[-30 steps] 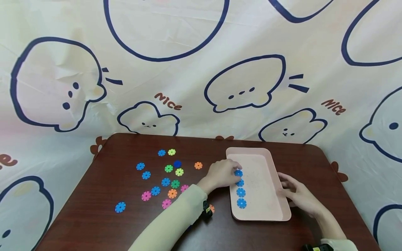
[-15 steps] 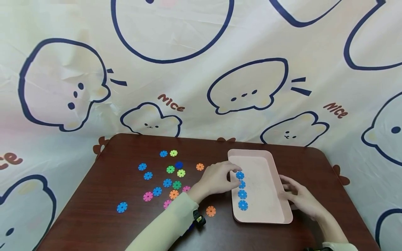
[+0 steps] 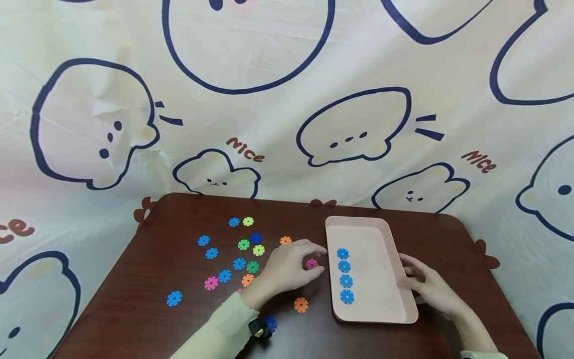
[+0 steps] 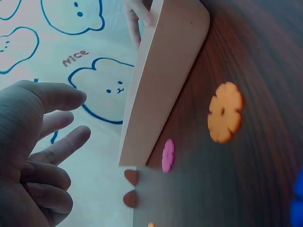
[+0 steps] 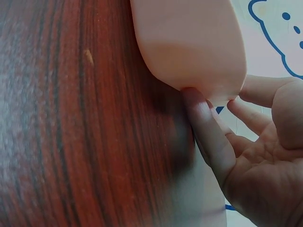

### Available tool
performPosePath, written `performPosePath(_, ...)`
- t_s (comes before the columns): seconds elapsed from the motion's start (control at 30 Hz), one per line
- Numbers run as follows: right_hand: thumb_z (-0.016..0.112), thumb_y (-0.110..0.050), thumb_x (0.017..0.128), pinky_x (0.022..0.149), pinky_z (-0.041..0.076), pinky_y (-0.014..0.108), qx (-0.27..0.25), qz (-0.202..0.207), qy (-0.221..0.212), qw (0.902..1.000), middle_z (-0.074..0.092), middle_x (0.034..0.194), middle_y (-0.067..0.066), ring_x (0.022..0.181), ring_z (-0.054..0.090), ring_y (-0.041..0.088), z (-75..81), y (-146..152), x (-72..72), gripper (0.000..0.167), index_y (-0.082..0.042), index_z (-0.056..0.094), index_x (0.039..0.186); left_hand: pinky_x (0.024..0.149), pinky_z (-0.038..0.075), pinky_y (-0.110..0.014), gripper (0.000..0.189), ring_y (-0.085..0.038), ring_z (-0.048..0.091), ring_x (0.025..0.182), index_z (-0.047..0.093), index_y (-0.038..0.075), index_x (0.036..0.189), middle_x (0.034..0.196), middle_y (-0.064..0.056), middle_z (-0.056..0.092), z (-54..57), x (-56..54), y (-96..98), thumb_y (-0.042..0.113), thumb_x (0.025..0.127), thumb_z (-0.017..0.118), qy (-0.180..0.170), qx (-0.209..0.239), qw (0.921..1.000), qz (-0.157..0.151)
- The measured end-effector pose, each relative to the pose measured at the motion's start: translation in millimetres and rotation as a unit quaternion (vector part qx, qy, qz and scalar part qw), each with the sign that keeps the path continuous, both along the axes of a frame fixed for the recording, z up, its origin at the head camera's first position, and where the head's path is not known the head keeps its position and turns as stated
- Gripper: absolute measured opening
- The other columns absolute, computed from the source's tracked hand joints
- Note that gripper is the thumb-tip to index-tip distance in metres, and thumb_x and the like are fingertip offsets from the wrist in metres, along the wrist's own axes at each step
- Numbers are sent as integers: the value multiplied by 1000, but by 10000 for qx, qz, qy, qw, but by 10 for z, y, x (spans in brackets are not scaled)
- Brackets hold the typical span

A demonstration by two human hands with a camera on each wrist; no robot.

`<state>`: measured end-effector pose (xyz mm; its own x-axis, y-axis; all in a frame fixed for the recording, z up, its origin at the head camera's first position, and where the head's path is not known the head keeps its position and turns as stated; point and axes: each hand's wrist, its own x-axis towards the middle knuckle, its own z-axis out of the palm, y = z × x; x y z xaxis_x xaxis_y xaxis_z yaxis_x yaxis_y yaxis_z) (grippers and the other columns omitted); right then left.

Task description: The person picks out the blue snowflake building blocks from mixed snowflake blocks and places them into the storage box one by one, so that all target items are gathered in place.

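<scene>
My left hand [image 3: 287,269] hovers over the table just left of the tray, its thumb and index finger spread apart with nothing between them. A pink snowflake disc [image 3: 311,264] lies on the table near its fingertips, also in the left wrist view close to the tray's end. The shallow pale pink tray [image 3: 374,309] holds a column of several blue snowflake discs [image 3: 346,281] along its left side. At the tray's right wall, my right hand [image 3: 432,286] grips the edge; the right wrist view has its thumb at the rim and other fingertips [image 5: 194,97] low against the wall.
Left of the tray, loose snowflake discs are scattered: several blue ones [image 3: 224,276], green ones [image 3: 253,268], yellow-green ones [image 3: 258,250], another pink one [image 3: 211,283]. An orange disc [image 3: 301,305] lies nearer the front. Behind the brown table [image 3: 134,319] hangs a cartoon-printed cloth [image 3: 269,124].
My left hand has moved left, out of the tray and away from the top blue disc, uncovering the pink disc beside the tray. My right hand keeps its place on the tray.
</scene>
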<state>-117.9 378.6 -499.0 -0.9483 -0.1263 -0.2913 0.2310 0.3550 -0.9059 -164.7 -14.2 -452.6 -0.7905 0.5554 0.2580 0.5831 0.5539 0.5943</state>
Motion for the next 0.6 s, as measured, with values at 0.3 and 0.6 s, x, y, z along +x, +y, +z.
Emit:
performPosePath(0.3,68,-15,101,74,60,51,-3,-30,-9,10000,52,140,32,102,70,34,10,2,0,75,-8,26,163,81,58,-36,33,-15,70,105,76,21,122,119,8,73,-9,130,-434,32,91,81,54,90,9986,527)
performPosePath(0.6,68,-17,102,74,60,50,93,-43,-34,9999,52,141,31,102,70,32,-1,-9,-1,74,-9,27,163,58,50,-24,36,-11,66,77,77,25,119,118,9,73,-20,234,-858,32,85,87,39,174,9936,1117)
